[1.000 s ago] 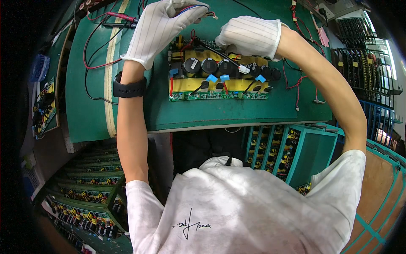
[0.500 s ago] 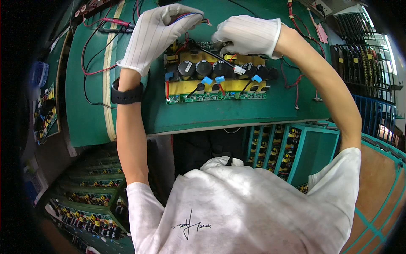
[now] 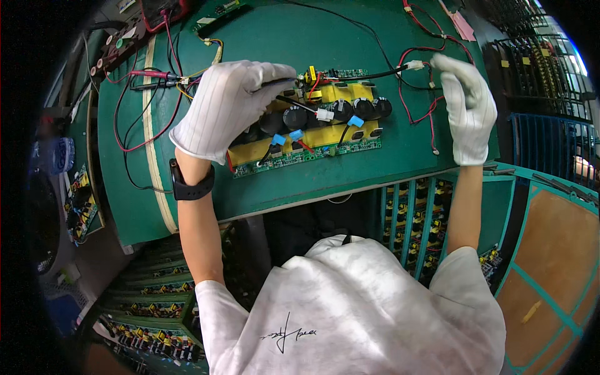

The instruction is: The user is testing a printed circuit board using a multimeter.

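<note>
A long green circuit board (image 3: 350, 149) with black round capacitors, yellow-covered parts and blue tabs lies at a slant on the green table. My white-gloved left hand (image 3: 240, 103) reaches over its left end, fingers closed together; what they hold is hidden. A black cable (image 3: 369, 75) runs right from near those fingertips to a white connector (image 3: 414, 64). My gloved right hand (image 3: 467, 109) is just right of that connector, with its fingers curved and apart, close to a red-and-black cable (image 3: 417, 119). Another white plug (image 3: 324, 115) rests over the capacitors.
A red-cased meter (image 3: 164, 14) stands at the back left, its red probe (image 3: 150, 74) lying on the table (image 3: 294, 200). A small green board (image 3: 219, 19) with coloured wires lies nearby. Racks of boards (image 3: 415, 219) stand below the table edge.
My right hand has moved right, off the board to the red-and-black cable. My left hand has come down over the board's left end. The view has shifted, and the meter now shows.
</note>
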{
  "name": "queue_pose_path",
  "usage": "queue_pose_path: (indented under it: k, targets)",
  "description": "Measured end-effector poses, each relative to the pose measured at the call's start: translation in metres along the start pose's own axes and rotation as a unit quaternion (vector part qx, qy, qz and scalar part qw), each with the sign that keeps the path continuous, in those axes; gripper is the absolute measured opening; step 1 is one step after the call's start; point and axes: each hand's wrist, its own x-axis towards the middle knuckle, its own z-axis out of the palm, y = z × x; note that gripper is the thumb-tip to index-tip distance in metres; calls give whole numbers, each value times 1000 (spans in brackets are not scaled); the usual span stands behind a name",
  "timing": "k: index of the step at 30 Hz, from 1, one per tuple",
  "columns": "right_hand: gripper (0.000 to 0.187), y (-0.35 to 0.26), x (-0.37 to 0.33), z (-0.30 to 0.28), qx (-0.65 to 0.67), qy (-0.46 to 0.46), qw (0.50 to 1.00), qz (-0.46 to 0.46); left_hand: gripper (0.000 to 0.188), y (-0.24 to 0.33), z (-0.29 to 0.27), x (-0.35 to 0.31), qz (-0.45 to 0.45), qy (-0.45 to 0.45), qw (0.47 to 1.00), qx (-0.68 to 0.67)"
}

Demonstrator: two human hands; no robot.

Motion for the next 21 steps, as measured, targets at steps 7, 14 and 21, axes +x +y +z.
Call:
queue_pose_path:
  k: [7,14,21]
  targets:
    - [15,17,-59,-11,-28,18,999,14,23,9,2,10,7,-73,996,57]
    - [13,25,-71,-11,-30,10,999,19,23,9,6,15,28,-72,995,59]
    - [12,28,-72,-5,-26,-2,1000,1,23,7,7,13,26,-69,997,38]
